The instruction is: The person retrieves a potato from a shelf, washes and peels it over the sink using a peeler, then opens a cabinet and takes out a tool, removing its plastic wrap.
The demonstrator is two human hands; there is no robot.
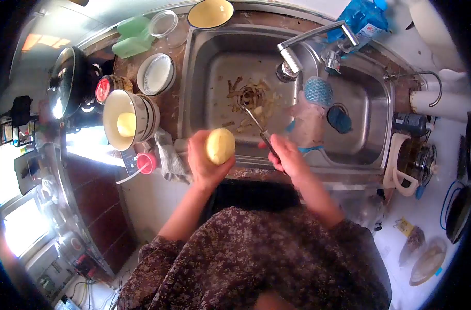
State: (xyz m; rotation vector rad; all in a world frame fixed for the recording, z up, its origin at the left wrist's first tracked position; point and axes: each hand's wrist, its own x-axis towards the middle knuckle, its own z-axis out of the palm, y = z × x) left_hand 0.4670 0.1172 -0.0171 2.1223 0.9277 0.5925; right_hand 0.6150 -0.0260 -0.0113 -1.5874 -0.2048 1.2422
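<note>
Here I have the left hand (198, 157) wrapped round a pale, peeled-looking potato (221, 146), up at the sink's (209, 67) front-left corner. The right hand (290, 157) grips a slim metal tool (255, 121), its tip clear of the potato. I'd go for light, short strokes, away from the left thumb, turning between passes. Peelings (234, 89) litter the left basin (203, 95)! Beyond the left edge, a cream bowl (110, 111) holds a yellow piece (126, 124); behind the back-left corner, a yellow bowl (210, 14).

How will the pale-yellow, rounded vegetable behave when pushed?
The pale-yellow vegetable would probably roll, given its rounded shape. It may be slippery, since it looks peeled. It seems firm, showing no sag in the left hand.
</note>
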